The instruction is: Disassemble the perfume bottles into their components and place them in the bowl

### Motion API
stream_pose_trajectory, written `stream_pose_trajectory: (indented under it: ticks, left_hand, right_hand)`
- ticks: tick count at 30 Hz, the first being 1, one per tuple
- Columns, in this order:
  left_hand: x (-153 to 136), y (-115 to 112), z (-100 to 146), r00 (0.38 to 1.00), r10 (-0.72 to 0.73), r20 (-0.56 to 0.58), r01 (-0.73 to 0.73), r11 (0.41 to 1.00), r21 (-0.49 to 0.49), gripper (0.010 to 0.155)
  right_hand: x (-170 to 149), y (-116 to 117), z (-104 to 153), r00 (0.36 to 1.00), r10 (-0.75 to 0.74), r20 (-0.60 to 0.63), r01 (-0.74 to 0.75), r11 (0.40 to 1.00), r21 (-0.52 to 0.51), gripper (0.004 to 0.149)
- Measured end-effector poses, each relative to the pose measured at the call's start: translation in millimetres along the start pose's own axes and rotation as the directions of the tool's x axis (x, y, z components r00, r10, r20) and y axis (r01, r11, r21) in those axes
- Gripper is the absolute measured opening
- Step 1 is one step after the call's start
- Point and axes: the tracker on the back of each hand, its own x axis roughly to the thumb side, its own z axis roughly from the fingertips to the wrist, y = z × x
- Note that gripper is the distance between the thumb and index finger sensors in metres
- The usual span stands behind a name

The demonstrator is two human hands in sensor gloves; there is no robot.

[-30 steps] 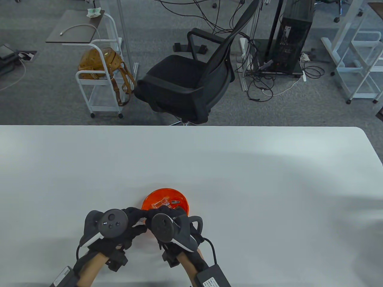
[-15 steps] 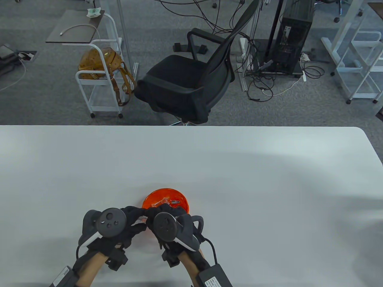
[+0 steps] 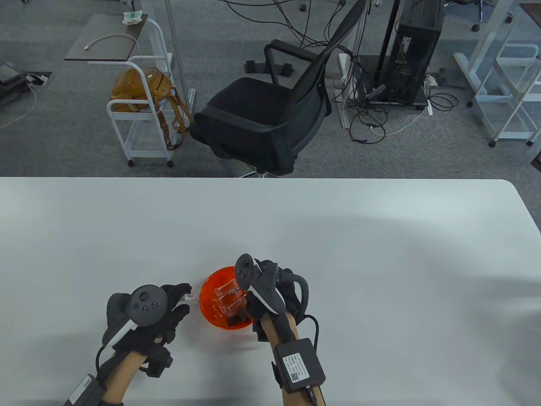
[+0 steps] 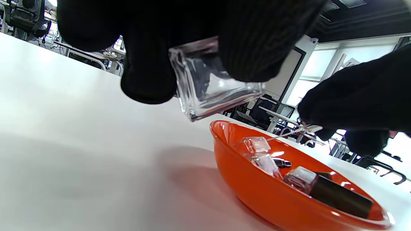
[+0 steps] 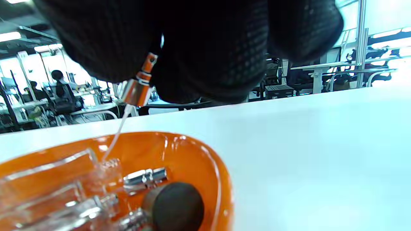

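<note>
I see orange bowl [image 3: 211, 292] lower centre: clear bottles, sprayers, dark cap [image 4: 340, 196] | left hand [image 3: 146, 311] grips glass bottle [image 4: 212, 80] | right hand [image 3: 270, 292] pinches sprayer [image 5: 138, 88] over bowl

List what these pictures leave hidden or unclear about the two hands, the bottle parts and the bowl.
- Left hand: in the table view its tracker covers the fingers; only a corner of the glass bottle shows.
- Bottle neck: hidden by gloved fingers in the left wrist view.
- Right hand: the spray pump it pinches has its top buried in the glove.
- Orange bowl: the right hand hides its right side in the table view; the exact count of parts is unclear.
</note>
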Motion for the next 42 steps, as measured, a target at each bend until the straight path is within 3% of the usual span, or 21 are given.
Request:
stream_pose_trajectory:
  ticks: [6, 10, 16, 21, 25, 30, 34, 42]
  left_hand:
    - [0, 0, -1, 1.000, -0.012, -0.007, 0.012, 1.000, 0.000, 0.057]
    - [1, -2, -1, 0.999, -0.033, -0.007, 0.033, 0.999, -0.008, 0.056]
    - [12, -4, -3, 0.996, -0.087, 0.014, 0.087, 0.996, -0.003, 0.055]
    - [46, 1, -19, 0.991, -0.126, 0.051, 0.125, 0.992, 0.015, 0.056]
    - [77, -10, -41, 0.976, -0.206, 0.071, 0.208, 0.978, -0.030, 0.057]
    - [98, -31, -60, 0.951, -0.303, 0.058, 0.307, 0.948, -0.085, 0.057]
    - [105, -43, -64, 0.919, -0.394, 0.033, 0.395, 0.915, -0.086, 0.057]
    - [107, -47, -62, 0.918, -0.396, 0.023, 0.396, 0.912, -0.107, 0.059]
  right_hand:
    - [18, 16, 2, 0.985, 0.156, 0.075, -0.159, 0.986, 0.042, 0.048]
    - [14, 10, 5, 0.987, 0.140, 0.083, -0.142, 0.990, 0.017, 0.050]
    - [-16, -21, 21, 0.995, 0.053, 0.083, -0.048, 0.996, -0.069, 0.048]
    - [-57, -34, 36, 0.998, -0.033, 0.053, 0.038, 0.994, -0.101, 0.047]
    - [-81, -22, 36, 0.987, -0.160, 0.029, 0.162, 0.984, -0.070, 0.047]
    - [-90, -7, 34, 0.992, -0.125, 0.012, 0.125, 0.992, -0.003, 0.048]
    - [-87, -3, 32, 0.991, -0.137, 0.007, 0.137, 0.990, 0.022, 0.049]
    - [-84, -1, 32, 0.992, -0.128, 0.016, 0.127, 0.991, 0.037, 0.049]
